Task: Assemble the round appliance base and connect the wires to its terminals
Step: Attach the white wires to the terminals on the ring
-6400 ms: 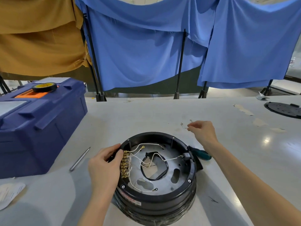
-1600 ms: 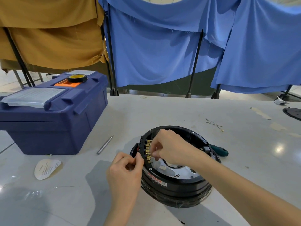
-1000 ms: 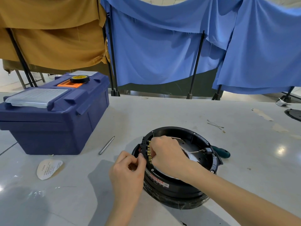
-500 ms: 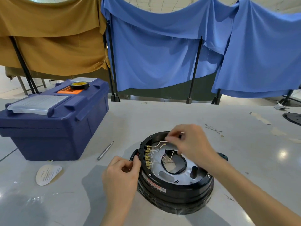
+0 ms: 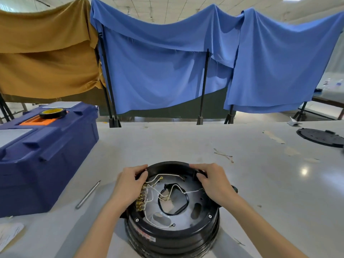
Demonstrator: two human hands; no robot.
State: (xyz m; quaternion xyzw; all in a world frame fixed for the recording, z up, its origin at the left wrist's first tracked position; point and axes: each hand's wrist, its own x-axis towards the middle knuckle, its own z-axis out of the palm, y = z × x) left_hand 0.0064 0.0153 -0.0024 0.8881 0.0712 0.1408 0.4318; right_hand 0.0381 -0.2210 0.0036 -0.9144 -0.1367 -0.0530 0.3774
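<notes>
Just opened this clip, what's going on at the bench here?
A person is working on a round black base that sits on the grey table. Both hands grip its far rim: the left hand by the row of brass terminals, the right hand opposite. Thin white wires run from the terminals across the inside. One ends in a ring lug that looks unattached. A blue toolbox stands to the left.
</notes>
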